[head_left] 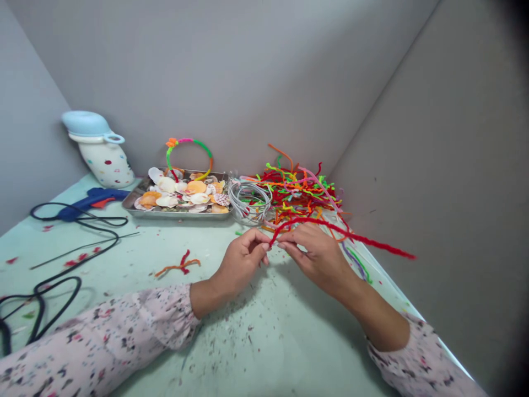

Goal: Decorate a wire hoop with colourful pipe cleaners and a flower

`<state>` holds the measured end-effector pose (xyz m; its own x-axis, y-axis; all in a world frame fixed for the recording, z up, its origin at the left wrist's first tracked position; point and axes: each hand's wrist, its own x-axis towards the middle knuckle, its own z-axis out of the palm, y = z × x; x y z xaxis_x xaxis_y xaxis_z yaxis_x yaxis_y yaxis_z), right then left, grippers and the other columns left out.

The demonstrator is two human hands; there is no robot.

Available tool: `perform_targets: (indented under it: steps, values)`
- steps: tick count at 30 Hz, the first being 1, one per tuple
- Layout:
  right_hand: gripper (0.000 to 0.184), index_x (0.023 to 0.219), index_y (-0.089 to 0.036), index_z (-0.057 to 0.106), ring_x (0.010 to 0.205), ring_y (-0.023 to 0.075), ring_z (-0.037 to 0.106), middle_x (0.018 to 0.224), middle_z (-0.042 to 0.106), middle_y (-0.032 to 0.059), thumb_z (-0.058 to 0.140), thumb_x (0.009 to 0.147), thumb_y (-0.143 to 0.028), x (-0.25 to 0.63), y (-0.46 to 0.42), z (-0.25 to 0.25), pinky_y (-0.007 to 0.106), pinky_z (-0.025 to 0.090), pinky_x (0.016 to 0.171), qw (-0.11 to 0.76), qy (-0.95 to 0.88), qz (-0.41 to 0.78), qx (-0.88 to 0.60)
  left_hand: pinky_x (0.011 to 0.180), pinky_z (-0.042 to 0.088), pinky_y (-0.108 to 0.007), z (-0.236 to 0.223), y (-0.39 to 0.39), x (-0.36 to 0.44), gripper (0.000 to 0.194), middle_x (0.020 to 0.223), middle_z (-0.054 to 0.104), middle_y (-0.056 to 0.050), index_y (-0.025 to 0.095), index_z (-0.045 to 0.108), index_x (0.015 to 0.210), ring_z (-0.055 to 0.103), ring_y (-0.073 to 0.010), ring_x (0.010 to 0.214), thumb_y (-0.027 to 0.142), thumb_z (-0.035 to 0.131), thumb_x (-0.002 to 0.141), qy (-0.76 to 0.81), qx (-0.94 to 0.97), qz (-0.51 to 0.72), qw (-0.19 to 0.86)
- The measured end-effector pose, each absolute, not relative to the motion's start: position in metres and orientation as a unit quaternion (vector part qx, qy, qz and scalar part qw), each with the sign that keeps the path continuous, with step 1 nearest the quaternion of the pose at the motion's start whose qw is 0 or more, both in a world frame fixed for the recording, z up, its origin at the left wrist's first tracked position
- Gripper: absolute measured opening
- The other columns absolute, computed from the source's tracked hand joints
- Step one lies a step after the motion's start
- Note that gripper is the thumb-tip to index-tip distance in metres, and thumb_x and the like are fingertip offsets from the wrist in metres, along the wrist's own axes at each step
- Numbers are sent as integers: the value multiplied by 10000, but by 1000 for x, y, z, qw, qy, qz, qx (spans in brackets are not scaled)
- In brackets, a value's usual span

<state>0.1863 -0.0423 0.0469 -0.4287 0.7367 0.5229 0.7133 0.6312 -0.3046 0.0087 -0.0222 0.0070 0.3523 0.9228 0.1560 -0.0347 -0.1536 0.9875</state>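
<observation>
A long fuzzy red pipe cleaner point(297, 220) arches up from between my hands and stretches out to the right past my right wrist. At its near end, my left hand point(243, 259) pinches it between thumb and fingertips. Close beside, the thumb and fingers of my right hand point(312, 253) are pressed together at the same end, almost touching the left fingertips. The exact spot they grip is partly hidden by the fingers. On the table to the left lies a small crossed piece of orange and red pipe cleaner point(178, 267).
Behind my hands stand a metal tray point(177, 215) of seashells point(198, 190), a coil of grey wire point(250, 198) and a pile of coloured pipe cleaners point(297, 190). A pipe-cleaner hoop point(205, 148) rises behind the shells. Leftward are a blue glue gun point(88, 203), its black cord point(41, 289) and a bottle point(105, 157).
</observation>
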Motion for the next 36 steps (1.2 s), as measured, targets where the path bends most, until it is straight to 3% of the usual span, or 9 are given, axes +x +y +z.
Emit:
perform_targets:
  steps: [9,16,36]
  values:
    - [98,889,-205,651,768,160,533,783,638,25,556,874,-220,191,-42,52,303,393,736,299,-860,5,-414,531,389,-210,10,-24,10,126,571,571,20,154,546,839,499,-97,525,271,500,841,341,587,430,595]
    - [128,896,-199,650,747,159,506,763,620,30,524,889,-223,189,-45,52,297,378,711,279,-877,8,-392,444,311,-199,3,-20,11,271,589,540,24,153,501,704,488,-70,447,395,520,826,358,524,393,666]
    - [169,891,-207,666,801,167,550,827,662,39,514,901,-281,193,-42,50,299,397,739,263,-874,20,-408,436,278,-196,1,-19,11,283,519,473,45,155,493,639,403,-65,439,370,518,820,373,584,374,616]
